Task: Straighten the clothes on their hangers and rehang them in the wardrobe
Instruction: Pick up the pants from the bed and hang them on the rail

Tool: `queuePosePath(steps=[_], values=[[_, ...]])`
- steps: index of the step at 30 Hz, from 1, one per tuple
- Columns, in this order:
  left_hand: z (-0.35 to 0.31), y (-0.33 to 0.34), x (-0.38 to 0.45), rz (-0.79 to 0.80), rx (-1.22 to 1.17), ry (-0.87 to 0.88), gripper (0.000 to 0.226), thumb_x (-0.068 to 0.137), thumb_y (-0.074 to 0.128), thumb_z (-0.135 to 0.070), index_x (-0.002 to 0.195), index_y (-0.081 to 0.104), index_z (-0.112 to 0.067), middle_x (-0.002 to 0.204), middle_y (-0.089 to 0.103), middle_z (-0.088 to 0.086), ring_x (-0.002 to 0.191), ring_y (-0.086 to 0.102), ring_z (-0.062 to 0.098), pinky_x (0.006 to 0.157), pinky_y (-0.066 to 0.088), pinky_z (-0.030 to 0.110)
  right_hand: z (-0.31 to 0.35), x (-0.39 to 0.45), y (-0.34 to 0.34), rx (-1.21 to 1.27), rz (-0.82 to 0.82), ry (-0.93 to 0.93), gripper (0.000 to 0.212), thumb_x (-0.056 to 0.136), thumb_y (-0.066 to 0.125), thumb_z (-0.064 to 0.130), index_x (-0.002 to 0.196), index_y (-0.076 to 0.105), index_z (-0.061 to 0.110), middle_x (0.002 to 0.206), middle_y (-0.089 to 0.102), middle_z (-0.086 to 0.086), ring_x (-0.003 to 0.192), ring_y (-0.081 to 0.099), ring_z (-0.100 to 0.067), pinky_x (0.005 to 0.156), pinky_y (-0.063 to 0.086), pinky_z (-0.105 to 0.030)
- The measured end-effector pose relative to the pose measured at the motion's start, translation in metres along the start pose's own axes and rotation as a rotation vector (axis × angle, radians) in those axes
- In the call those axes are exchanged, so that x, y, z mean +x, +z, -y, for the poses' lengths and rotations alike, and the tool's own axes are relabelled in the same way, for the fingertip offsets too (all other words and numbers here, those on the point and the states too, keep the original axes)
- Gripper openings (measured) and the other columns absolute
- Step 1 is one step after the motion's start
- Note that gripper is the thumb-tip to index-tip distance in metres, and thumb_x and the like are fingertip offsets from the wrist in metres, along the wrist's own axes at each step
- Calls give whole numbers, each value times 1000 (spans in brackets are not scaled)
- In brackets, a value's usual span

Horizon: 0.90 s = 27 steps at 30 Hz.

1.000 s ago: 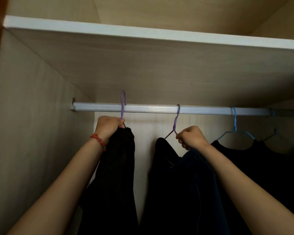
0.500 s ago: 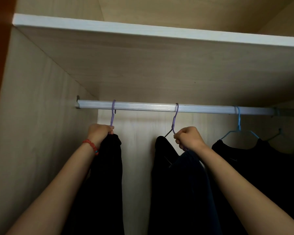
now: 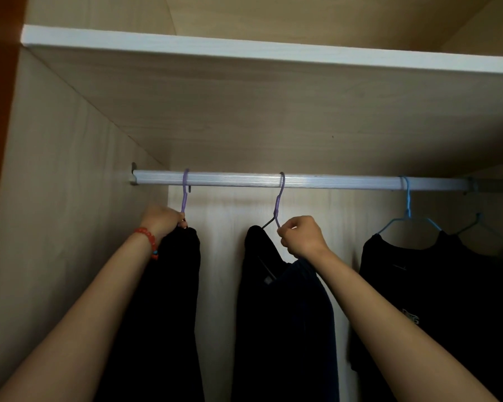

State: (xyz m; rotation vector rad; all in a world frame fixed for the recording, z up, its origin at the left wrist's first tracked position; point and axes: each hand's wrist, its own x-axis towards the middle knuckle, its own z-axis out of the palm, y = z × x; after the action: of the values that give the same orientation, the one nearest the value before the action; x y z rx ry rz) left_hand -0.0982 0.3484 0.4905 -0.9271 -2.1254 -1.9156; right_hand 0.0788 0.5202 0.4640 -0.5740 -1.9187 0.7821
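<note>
A white rail runs across the wardrobe. Two purple hangers hook over it. My left hand grips the neck of the left purple hanger, which carries a black garment. My right hand pinches the neck of the middle purple hanger, from which a dark garment hangs. Both garments hang straight down between my forearms.
Further right a blue hanger holds a black T-shirt, with another hanger behind it. A shelf lies above the rail. The wardrobe's left wall is close to my left hand.
The left hanger's hook was above the rail and now sits on it, further left. My left hand came down and leftward with it. The right hand has barely moved.
</note>
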Motion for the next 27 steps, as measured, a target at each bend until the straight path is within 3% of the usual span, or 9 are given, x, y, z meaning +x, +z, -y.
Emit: queuePosePath(steps=[2, 5, 7, 9, 12, 16, 20, 22, 27], values=[[-15, 6, -10, -57, 196, 157, 28, 85, 59, -14, 58, 55, -9, 67, 61, 13, 86, 61, 36, 79, 47, 35, -3, -5, -8, 31, 56, 4, 24, 90, 53, 13, 79, 64, -5, 57, 56, -10, 43, 43, -15, 47, 37, -21], [-46, 24, -41, -104, 261, 365, 31, 84, 62, -24, 106, 64, -3, 120, 60, 19, 118, 52, 31, 105, 36, 33, -8, -6, -34, 108, 120, 17, 28, 94, 51, 28, 78, 63, 10, 48, 60, -3, 37, 50, -12, 47, 44, -22], [-65, 42, -62, -46, 223, 460, 38, 83, 62, -30, 114, 62, -7, 112, 66, 14, 117, 54, 25, 111, 26, 27, -14, -3, -62, 117, 6, 21, 32, 93, 51, 33, 84, 66, 6, 55, 64, -4, 45, 56, -14, 52, 48, -24], [-78, 63, -76, 41, 243, 482, 40, 82, 63, -36, 112, 64, -9, 112, 66, 9, 113, 56, 23, 102, 34, 25, -22, -3, -95, -71, -198, -1, 35, 92, 51, 32, 92, 69, 3, 72, 70, -9, 70, 64, -23, 70, 49, -31], [-83, 95, -79, 176, 358, 465, 25, 82, 60, -43, 76, 58, -18, 98, 59, 7, 96, 55, 23, 85, 41, 27, -35, -9, -144, -565, -450, 18, 29, 90, 49, 27, 103, 69, 10, 110, 65, -22, 108, 55, -38, 90, 43, -38], [-77, 125, -75, 251, 402, 343, 46, 83, 58, -44, 56, 38, -13, 64, 46, 2, 79, 52, 29, 67, 38, 29, -46, -17, -192, -863, -304, 175, 36, 90, 46, 23, 119, 55, 3, 125, 51, -21, 118, 45, -39, 95, 37, -43], [-71, 141, -78, 365, 288, 194, 42, 83, 57, -44, 95, 57, -4, 87, 60, 13, 84, 58, 29, 67, 45, 29, -60, -25, -204, -800, -143, 355, 29, 91, 46, 19, 115, 53, 4, 111, 55, -17, 107, 54, -35, 81, 42, -37], [-71, 146, -79, 409, 178, 123, 44, 84, 57, -38, 109, 55, -1, 89, 61, 13, 75, 59, 24, 54, 43, 23, -65, -29, -199, -773, -139, 368, 23, 91, 46, 16, 108, 54, 4, 112, 57, -17, 101, 55, -34, 80, 43, -37], [-71, 158, -78, 403, 32, 59, 25, 82, 55, -20, 98, 54, -1, 70, 58, 8, 52, 51, 16, 53, 42, 23, -59, -38, -169, -701, -248, 277, 23, 91, 43, 11, 105, 56, -2, 114, 58, -21, 102, 57, -36, 75, 42, -34]])
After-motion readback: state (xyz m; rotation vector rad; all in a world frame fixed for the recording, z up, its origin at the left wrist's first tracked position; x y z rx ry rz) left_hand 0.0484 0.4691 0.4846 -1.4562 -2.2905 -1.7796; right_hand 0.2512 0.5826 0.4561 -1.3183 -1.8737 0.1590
